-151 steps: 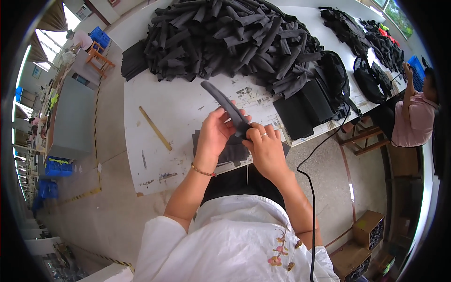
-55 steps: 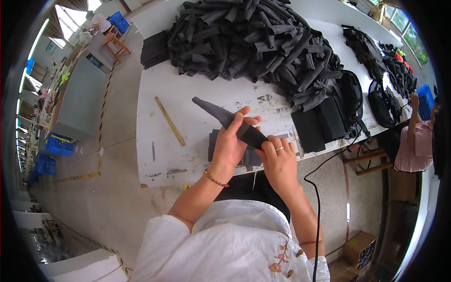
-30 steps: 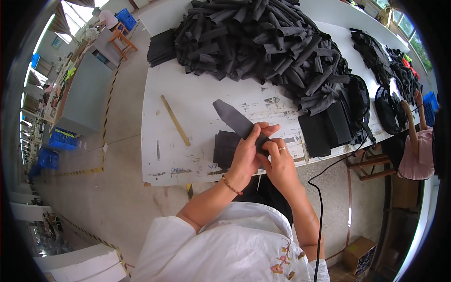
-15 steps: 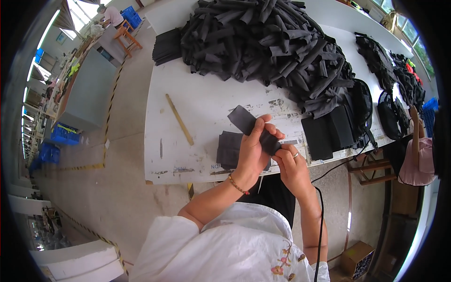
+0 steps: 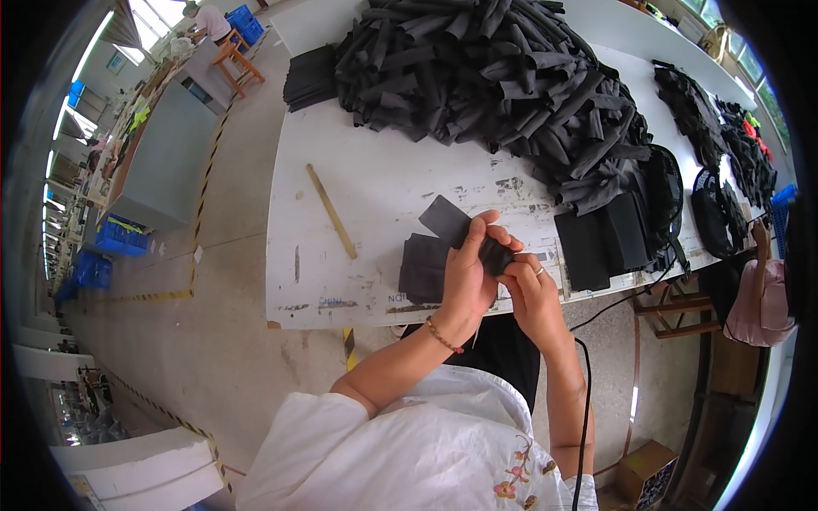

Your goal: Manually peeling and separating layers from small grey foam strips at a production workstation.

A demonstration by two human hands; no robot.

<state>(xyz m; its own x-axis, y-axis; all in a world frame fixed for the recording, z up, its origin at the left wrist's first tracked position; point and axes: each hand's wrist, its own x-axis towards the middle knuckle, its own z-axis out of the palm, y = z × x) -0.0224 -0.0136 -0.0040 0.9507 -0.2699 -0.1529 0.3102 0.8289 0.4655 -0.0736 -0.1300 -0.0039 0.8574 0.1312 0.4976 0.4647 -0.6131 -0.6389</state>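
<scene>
A dark grey fabric strip is held between my two hands above the table's front edge. My left hand is wrapped round its middle, thumb on top, with one flat end sticking out to the upper left. At the other end, the fingers of my right hand pinch the strip's lower edge; the exact fold there is hidden by the fingers. A small stack of dark fabric pieces lies on the table just left of my left hand.
A large heap of dark fabric strips covers the table's back, beside a neat stack. Right stand flat black pieces and a black mesh item. A wooden stick lies left. Another person sits at right.
Both hands keep hold of the strip with nearly the same grip. The whole view has shifted slightly, and my right fingers have moved a little along the strip's end.
</scene>
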